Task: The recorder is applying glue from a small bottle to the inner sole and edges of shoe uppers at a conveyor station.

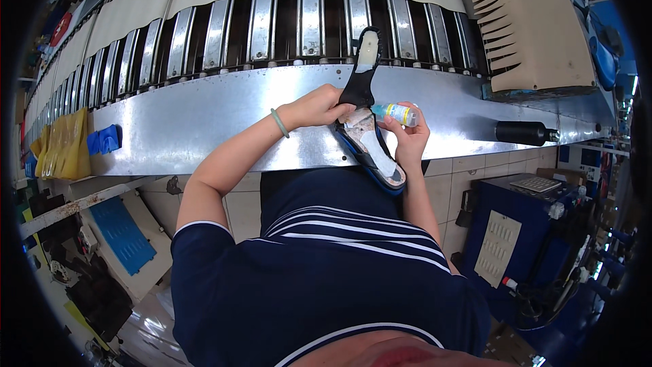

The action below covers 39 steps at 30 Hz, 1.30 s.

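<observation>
An unfinished black shoe [372,141] is held slantwise over the metal ledge, its pale, patchy underside facing up. Its narrow end with a light insert points away from me, and the rounded toe end points toward my body at the right. My left hand [324,105] is closed on the shoe's narrow middle. In my right hand [409,134] is a small clear bottle [402,115] with a yellow and white label. The bottle's blue-green end points left, close against the middle of the shoe. Whether its tip touches the shoe, I cannot tell.
A roller conveyor [261,27] runs beyond the metal ledge [224,129], under cream sheets. A beige fringed cover [536,27] stands at far right. On the ledge are a black bottle [523,132] and a blue packet [103,141]. Yellow plastic [64,149] hangs at left; a blue machine [523,231] stands lower right.
</observation>
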{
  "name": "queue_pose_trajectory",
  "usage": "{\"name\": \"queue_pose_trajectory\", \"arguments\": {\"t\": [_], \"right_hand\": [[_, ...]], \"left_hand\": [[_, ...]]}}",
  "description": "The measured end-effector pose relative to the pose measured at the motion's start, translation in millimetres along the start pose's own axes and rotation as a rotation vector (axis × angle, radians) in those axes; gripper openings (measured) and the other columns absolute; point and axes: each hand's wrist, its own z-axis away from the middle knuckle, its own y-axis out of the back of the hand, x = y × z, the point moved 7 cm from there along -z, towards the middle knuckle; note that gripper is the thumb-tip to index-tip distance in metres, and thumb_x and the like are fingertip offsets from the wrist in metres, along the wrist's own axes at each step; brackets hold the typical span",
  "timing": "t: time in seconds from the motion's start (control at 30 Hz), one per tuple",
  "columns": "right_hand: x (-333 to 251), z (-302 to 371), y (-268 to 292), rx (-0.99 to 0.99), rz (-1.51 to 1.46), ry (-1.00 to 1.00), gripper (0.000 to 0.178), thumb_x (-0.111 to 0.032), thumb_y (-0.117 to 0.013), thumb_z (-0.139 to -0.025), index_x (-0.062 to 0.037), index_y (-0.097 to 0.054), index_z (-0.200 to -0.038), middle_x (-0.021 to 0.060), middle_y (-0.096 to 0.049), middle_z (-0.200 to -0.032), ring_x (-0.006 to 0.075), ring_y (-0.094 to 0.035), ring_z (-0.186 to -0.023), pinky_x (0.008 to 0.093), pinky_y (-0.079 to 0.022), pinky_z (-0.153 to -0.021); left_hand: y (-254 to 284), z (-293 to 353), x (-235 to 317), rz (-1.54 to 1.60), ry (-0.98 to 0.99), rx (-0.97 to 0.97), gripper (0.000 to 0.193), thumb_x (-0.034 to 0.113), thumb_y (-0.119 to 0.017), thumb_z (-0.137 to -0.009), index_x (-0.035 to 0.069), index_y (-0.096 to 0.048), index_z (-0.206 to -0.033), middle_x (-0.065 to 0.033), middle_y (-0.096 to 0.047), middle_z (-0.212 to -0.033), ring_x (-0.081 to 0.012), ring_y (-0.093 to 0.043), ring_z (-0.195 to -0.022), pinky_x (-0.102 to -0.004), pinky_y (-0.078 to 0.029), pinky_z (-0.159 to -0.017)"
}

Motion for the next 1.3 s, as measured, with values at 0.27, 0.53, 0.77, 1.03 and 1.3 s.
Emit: {"name": "queue_pose_trajectory", "arguments": {"t": [0.27,0.53,0.77,1.03,1.3], "right_hand": [[1,0,-3,-0.032,0.037,-0.009,0.037,0.005,-0.073,-0.077,0.0036,-0.057,-0.111,0.0101,-0.064,-0.098,0.0147,-0.064,-0.088,0.0271,-0.056,-0.076],[3,-3,-18,-0.191,0.136,-0.057,0.039,0.004,-0.077,-0.074,0.0011,-0.060,-0.109,0.0061,-0.064,-0.098,0.0124,-0.062,-0.092,0.0250,-0.051,-0.081],[-18,-1,-38,-0.387,0.445,0.201,0.039,-0.001,-0.083,-0.066,-0.0023,-0.067,-0.101,0.0052,-0.066,-0.094,0.0140,-0.061,-0.092,0.0262,-0.048,-0.081],[-9,-2,-49,-0.508,0.460,0.157,0.042,-0.004,-0.085,-0.064,-0.0024,-0.068,-0.102,0.0082,-0.069,-0.100,0.0164,-0.065,-0.094,0.0294,-0.051,-0.084],[-15,-3,-60,-0.543,0.488,0.170,0.040,-0.004,-0.084,-0.067,-0.0014,-0.067,-0.103,0.0079,-0.070,-0.098,0.0157,-0.066,-0.091,0.0289,-0.053,-0.080]], "left_hand": [[4,1,-1,0.018,0.040,-0.021,0.035,0.024,-0.062,-0.090,-0.005,-0.058,-0.071,-0.0133,-0.052,-0.052,-0.0183,-0.046,-0.044,-0.0327,-0.038,-0.046],[4,3,-1,0.054,0.010,0.001,0.035,0.025,-0.063,-0.090,-0.005,-0.060,-0.072,-0.0152,-0.051,-0.052,-0.0181,-0.045,-0.045,-0.0338,-0.038,-0.047],[-1,1,-12,0.081,0.043,-0.055,0.030,0.021,-0.062,-0.090,-0.006,-0.061,-0.076,-0.0148,-0.055,-0.057,-0.0188,-0.049,-0.049,-0.0346,-0.041,-0.051],[-3,-3,-16,0.067,0.008,-0.072,0.024,0.018,-0.061,-0.089,-0.006,-0.062,-0.086,-0.0170,-0.060,-0.065,-0.0214,-0.053,-0.056,-0.0344,-0.043,-0.057],[-6,-7,-24,0.042,0.015,-0.091,0.023,0.017,-0.061,-0.088,-0.006,-0.063,-0.090,-0.0179,-0.060,-0.066,-0.0217,-0.053,-0.056,-0.0341,-0.043,-0.057]]}}
